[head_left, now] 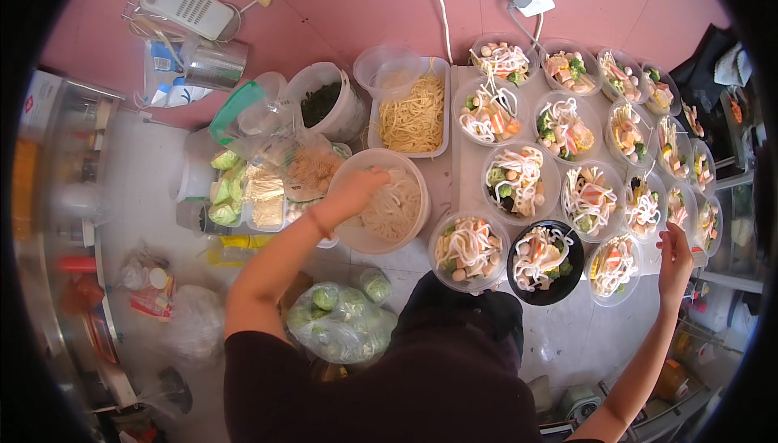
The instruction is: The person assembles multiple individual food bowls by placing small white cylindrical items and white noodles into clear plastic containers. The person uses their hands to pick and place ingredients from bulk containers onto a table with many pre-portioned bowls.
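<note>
My left hand (363, 190) reaches over the rim of a round white tub (344, 232) of thick white noodles (395, 212). Its fingertips are bent down at the noodles, and I cannot make out whether they grip any. On the right, my right hand (674, 258) hovers by the outer bowls with its fingers loosely bent and apart, holding nothing visible. The nearest bowl (681, 209) to its fingertips is clear plastic. Several clear bowls (468, 250) and one black bowl (545, 263) stand in rows, filled with white noodles, broccoli, mushrooms and pink-orange pieces.
Behind the tub stands a tray of yellow noodles (412, 115), a clear bowl on its corner. A bucket of dark greens (322, 102) and containers of cabbage leaves (228, 192) and tofu-like strips (265, 192) sit leftward. A bag of cabbages (344, 321) lies below the table edge.
</note>
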A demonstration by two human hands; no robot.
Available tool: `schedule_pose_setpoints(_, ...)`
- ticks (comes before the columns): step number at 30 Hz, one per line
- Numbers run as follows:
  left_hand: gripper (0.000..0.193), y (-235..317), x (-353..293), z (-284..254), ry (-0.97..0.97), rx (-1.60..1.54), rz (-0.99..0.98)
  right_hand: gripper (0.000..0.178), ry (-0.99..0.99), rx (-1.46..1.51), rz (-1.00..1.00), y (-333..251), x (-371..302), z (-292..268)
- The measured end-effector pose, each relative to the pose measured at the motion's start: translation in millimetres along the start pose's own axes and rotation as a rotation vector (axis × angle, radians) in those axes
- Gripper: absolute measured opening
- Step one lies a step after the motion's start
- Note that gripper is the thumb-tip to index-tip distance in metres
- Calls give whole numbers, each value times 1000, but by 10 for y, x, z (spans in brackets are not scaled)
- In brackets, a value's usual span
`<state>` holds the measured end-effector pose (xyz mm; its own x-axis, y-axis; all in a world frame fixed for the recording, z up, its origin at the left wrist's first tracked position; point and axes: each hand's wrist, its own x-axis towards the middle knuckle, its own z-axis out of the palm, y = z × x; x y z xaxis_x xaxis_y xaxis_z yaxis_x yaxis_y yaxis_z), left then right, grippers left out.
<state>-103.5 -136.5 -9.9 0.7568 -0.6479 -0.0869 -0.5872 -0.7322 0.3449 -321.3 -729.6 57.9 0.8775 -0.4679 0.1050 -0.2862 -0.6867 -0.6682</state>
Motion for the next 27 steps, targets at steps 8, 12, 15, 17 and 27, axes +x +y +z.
schedule_pose_setpoints(8, 35, 528, -551, -1183, 160, 50, -65, 24, 1, 86, -2, 22, -64, -4)
schedule_pose_setpoints(12, 36, 952, -650, -1694, 281, -45, -141, 24, 5, 120, -5, 65, -47, -6)
schedule_pose_setpoints(15, 30, 1038, -728, -1965, 381, 23, -140, 24, 2, 138, -8, 68, -37, -2)
schedule_pose_setpoints(17, 26, 1130, -742, -2151, 455, 78, -107, 24, -2, 154, -6, 68, -42, 3)
schedule_pose_setpoints(27, 35, 1913, -18, -2772, 480, -302, -9, 23, 28, 195, -28, 147, -191, -131)
